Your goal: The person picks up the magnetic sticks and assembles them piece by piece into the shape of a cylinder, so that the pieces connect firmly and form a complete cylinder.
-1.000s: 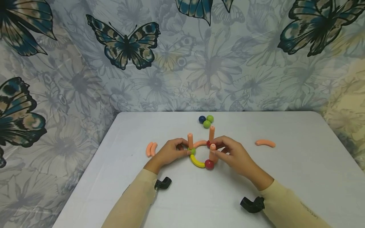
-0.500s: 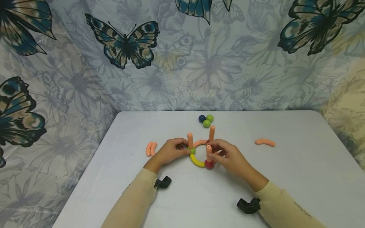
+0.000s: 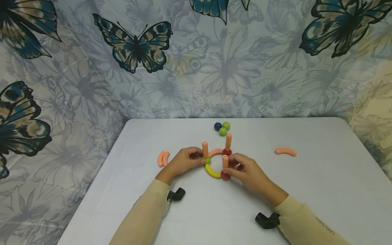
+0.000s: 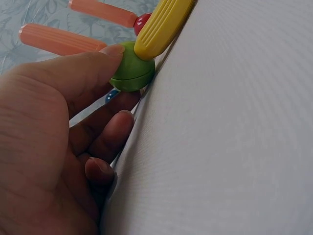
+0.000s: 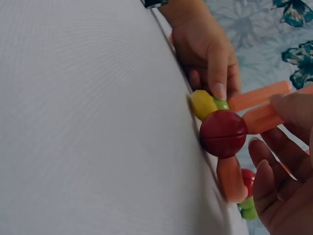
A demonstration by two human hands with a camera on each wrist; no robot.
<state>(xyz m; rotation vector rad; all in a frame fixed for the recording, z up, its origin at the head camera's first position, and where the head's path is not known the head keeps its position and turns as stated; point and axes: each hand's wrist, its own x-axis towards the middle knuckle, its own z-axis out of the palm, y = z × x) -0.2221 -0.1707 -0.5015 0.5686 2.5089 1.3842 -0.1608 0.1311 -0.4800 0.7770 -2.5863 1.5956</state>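
Steadying the ring at frame centre: left hand (image 3: pixel 183 162) pinches the green ball (image 3: pixel 207 160); right hand (image 3: pixel 245 172) grips the orange peg (image 3: pixel 225 162) upright on the red ball (image 3: pixel 225 175) — sideways pressure could likely topple the pegs or break the yellow arc (image 3: pixel 212 172) joint on the surface (image 3: pixel 306 190).

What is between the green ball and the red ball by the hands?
A curved yellow piece joins the green ball to the near red ball; the head view shows it best.

White table (image 3: pixel 321 190), toy ring of rods and balls (image 3: pixel 213 172), three loose balls (image 3: pixel 222 128), curved orange pieces (image 3: pixel 285 151)
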